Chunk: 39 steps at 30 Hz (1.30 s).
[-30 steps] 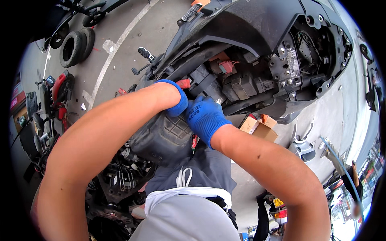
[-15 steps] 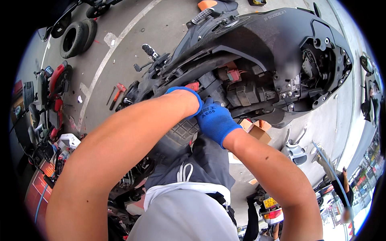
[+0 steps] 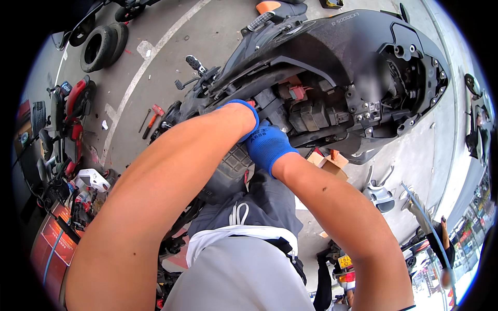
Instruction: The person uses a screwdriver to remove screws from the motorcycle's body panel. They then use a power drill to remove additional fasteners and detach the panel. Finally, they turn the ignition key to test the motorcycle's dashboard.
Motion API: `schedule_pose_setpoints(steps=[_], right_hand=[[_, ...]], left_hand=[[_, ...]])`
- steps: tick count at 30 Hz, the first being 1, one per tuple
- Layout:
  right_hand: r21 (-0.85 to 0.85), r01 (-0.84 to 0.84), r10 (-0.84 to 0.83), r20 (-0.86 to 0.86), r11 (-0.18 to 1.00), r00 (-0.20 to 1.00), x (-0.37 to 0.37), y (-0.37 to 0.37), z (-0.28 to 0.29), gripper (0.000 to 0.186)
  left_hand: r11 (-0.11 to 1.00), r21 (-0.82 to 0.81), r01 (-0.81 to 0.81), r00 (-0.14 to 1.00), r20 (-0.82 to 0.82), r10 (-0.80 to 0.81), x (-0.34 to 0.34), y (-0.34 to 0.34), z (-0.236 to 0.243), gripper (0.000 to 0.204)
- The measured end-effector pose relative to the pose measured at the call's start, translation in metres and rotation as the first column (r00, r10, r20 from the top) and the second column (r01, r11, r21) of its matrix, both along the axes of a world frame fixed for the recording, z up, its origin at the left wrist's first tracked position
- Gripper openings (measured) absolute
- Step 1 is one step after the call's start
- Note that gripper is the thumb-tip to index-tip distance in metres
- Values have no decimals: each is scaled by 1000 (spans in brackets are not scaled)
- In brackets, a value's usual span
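A black motorcycle (image 3: 316,57) stands before me with its seat area stripped open. In a blue knit glove, my right hand (image 3: 267,145) is down among the parts at the near side of the frame, beside a black ridged plastic cover (image 3: 232,167). Its fingers are hidden behind the glove's back. My left hand (image 3: 249,113), also in a blue glove, reaches in close beside it. Only its cuff and edge show past the wrist, so what it touches is hidden. Right of the hands lie a black box-like part (image 3: 312,118) and a red connector (image 3: 297,93).
A red-headed hammer (image 3: 154,118) lies on the floor at the left. Two tyres (image 3: 98,47) lie farther off. A cardboard box (image 3: 330,165) and a grey plastic panel (image 3: 378,196) are on the ground at right. Red-and-black scooters (image 3: 76,119) stand at far left.
Both gloved hands have shifted slightly left in the picture and stay close together at the frame. My right forearm has moved left with its hand.
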State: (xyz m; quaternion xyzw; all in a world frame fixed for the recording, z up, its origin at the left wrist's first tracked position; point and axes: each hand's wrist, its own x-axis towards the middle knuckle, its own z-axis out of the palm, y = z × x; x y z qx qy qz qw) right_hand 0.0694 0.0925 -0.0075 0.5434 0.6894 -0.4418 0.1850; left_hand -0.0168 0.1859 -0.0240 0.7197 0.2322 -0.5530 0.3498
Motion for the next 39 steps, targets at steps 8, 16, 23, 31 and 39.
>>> schedule_pose_setpoints(steps=[8,16,23,31,39], right_hand=[[109,121,-116,-58,987,992,-7,2,-4,27],[237,-23,10,58,971,998,-11,-10,-6,19],[208,-143,102,196,968,975,-12,-8,20,20],[202,-144,130,83,969,988,3,-7,23,21],[334,-167,132,126,928,983,20,-19,26,19]], left_hand=[[920,-19,-391,845,389,367,-74,-13,70,48],[245,-43,-969,174,588,790,-165,-21,79,33],[528,179,-830,418,827,377,-120,-33,44,24],[679,321,-660,522,846,108,-85,-61,65,25],[770,319,-552,666,725,177,-95,-29,54,22]])
